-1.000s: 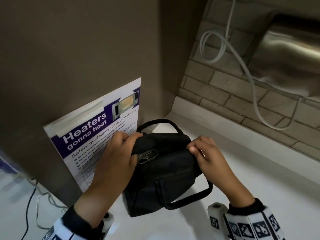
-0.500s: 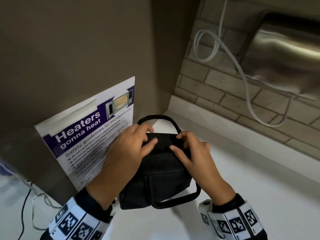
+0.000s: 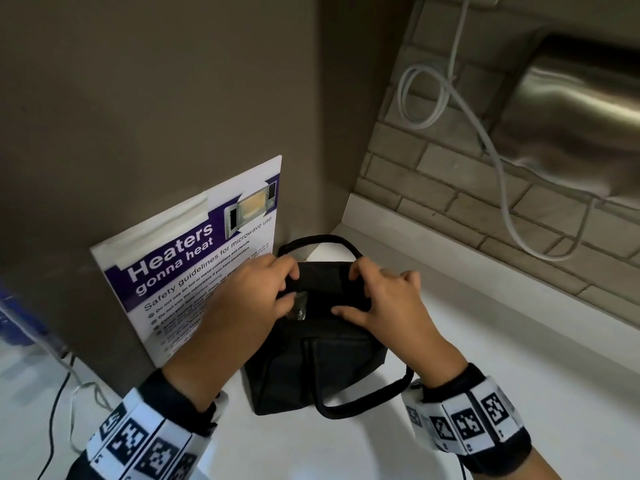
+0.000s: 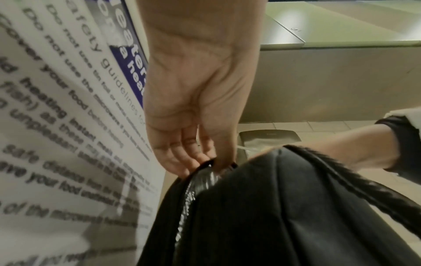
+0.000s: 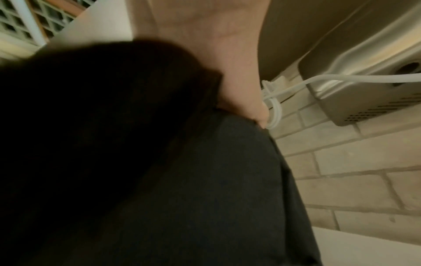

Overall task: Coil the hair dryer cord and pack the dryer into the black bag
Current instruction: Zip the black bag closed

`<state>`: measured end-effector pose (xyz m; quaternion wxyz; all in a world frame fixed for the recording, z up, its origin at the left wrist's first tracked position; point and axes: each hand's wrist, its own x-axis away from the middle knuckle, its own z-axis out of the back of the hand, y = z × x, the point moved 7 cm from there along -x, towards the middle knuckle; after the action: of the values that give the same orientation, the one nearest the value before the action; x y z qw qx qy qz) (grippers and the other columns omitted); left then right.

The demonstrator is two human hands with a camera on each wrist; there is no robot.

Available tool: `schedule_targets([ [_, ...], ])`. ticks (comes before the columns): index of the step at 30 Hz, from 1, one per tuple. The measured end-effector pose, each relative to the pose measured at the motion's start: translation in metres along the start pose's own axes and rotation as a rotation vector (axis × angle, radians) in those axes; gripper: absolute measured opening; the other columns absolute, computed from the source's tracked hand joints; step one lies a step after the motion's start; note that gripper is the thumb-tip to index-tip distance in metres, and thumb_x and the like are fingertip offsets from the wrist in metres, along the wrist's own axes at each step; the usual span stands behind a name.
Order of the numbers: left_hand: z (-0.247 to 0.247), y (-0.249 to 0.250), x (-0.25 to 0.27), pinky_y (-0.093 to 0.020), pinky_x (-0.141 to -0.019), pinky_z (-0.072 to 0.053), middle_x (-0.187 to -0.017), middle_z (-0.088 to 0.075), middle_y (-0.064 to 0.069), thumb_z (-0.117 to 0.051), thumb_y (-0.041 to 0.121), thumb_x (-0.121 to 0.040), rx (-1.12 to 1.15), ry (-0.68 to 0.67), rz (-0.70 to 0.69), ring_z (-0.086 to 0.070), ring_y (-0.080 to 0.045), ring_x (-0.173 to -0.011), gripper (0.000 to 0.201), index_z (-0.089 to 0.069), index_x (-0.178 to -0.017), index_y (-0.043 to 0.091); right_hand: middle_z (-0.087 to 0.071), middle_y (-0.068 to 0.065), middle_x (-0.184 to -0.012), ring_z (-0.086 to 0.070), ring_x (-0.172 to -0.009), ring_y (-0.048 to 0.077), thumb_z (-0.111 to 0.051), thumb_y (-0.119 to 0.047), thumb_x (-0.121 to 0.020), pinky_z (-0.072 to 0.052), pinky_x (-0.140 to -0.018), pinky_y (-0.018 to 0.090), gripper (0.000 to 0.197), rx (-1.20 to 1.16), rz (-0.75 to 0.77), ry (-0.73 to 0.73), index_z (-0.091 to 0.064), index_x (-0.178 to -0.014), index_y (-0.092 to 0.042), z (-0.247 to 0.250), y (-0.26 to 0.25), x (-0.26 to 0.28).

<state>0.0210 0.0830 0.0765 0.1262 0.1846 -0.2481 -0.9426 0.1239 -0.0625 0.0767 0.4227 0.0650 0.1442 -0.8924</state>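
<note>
Since the black bag sits on the counter in the corner, we've got both hands on its top: left hand pinching the edge by the zipper, right hand curled over the flap to steady it. Dryer's not visible, probably inside.

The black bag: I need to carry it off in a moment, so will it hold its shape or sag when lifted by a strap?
The black bag is probably soft: its fabric top creases where the left hand and right hand pinch it. The near strap droops onto the counter, so it is likely floppy. The bulging sides suggest some weight inside.
</note>
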Motion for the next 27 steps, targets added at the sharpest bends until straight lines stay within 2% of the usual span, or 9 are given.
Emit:
schedule_targets([
  [3, 0.000, 0.004, 0.000, -0.037, -0.066, -0.053, -0.082, -0.051, 0.005, -0.066, 0.012, -0.081, 0.071, 0.110, -0.031, -0.052, -0.013, -0.075, 0.019, -0.061, -0.098, 0.018, -0.059, -0.005, -0.067, -0.058, -0.063, 0.020, -0.069, -0.057, -0.069, -0.034, -0.071, 0.037, 0.054, 0.226, -0.013, 0.008, -0.045, -0.096, -0.017, -0.014, -0.010, -0.006],
  [6, -0.002, 0.009, 0.010, -0.026, -0.062, -0.052, -0.083, -0.052, 0.006, -0.064, 0.015, -0.083, 0.130, 0.211, -0.099, -0.053, -0.009, -0.074, 0.016, -0.060, -0.098, 0.018, -0.051, -0.004, -0.048, -0.043, -0.041, 0.021, -0.072, -0.031, -0.071, -0.032, -0.062, 0.032, 0.035, 0.241, -0.068, 0.092, -0.047, -0.089, -0.013, -0.014, -0.009, -0.013],
  [12, -0.019, -0.016, 0.031, -0.019, -0.052, -0.040, -0.069, -0.046, 0.007, -0.056, 0.042, -0.082, 0.136, 0.269, 0.128, -0.049, -0.010, -0.062, 0.023, -0.051, -0.086, 0.020, -0.054, -0.001, -0.055, -0.052, -0.052, 0.025, -0.049, -0.018, -0.090, -0.038, -0.076, 0.037, 0.009, 0.050, -0.133, 0.161, -0.046, -0.098, -0.014, -0.007, 0.010, -0.014],
  [15, -0.026, -0.032, 0.033, -0.022, -0.050, -0.038, -0.057, -0.047, 0.004, -0.035, 0.067, -0.081, 0.072, 0.167, 0.267, -0.047, -0.013, -0.050, 0.056, -0.053, -0.078, 0.014, -0.057, -0.001, -0.057, -0.054, -0.053, 0.025, -0.048, -0.019, -0.091, -0.039, -0.079, 0.039, 0.008, 0.020, -0.126, 0.184, -0.045, -0.098, -0.016, -0.005, 0.013, -0.012],
  [18, -0.042, -0.044, 0.037, -0.027, -0.062, -0.043, -0.079, -0.053, -0.005, -0.036, 0.055, -0.093, -0.053, -0.108, 0.403, -0.050, -0.017, -0.067, 0.066, -0.038, -0.136, 0.004, -0.060, -0.002, -0.061, -0.056, -0.056, 0.024, -0.048, -0.020, -0.091, -0.038, -0.081, 0.039, 0.009, -0.010, -0.140, 0.197, -0.045, -0.099, -0.018, -0.003, 0.014, -0.011],
  [19, -0.046, -0.049, 0.037, -0.027, -0.065, -0.045, -0.081, -0.054, -0.006, -0.035, 0.057, -0.093, 0.009, -0.160, 0.439, -0.053, -0.018, -0.069, 0.065, -0.039, -0.137, 0.010, -0.059, -0.003, -0.062, -0.056, -0.057, 0.023, -0.049, -0.020, -0.091, -0.038, -0.082, 0.039, 0.011, -0.029, -0.143, 0.207, -0.045, -0.100, -0.018, -0.002, 0.012, -0.010],
  [21, -0.055, -0.060, 0.040, -0.034, -0.070, -0.052, -0.076, -0.062, -0.007, -0.030, 0.073, -0.083, 0.199, -0.261, 0.572, -0.062, -0.023, -0.070, 0.078, -0.063, -0.098, 0.005, -0.055, -0.008, -0.059, -0.055, -0.056, 0.022, -0.051, -0.020, -0.090, -0.040, -0.083, 0.039, 0.018, -0.065, -0.120, 0.224, -0.046, -0.107, -0.018, -0.001, 0.003, -0.008],
  [24, -0.063, -0.065, 0.042, -0.038, -0.071, -0.056, -0.089, -0.064, -0.011, -0.035, 0.057, -0.092, 0.435, -0.299, 0.711, -0.065, -0.025, -0.080, 0.060, -0.057, -0.101, 0.001, -0.055, -0.011, -0.059, -0.058, -0.057, 0.013, -0.051, -0.024, -0.092, -0.044, -0.085, 0.036, 0.032, -0.123, -0.007, 0.195, -0.041, -0.123, -0.022, -0.003, -0.022, -0.002],
  [27, -0.065, -0.069, 0.046, -0.024, -0.055, -0.047, -0.093, -0.061, -0.012, -0.037, 0.027, -0.100, 0.514, -0.290, 0.735, -0.063, -0.019, -0.076, 0.032, -0.054, -0.110, 0.001, -0.043, -0.024, -0.064, -0.048, -0.066, -0.008, -0.052, -0.026, -0.094, -0.037, -0.086, 0.026, 0.033, -0.262, 0.083, 0.210, -0.044, -0.126, -0.025, -0.002, -0.041, 0.008],
])
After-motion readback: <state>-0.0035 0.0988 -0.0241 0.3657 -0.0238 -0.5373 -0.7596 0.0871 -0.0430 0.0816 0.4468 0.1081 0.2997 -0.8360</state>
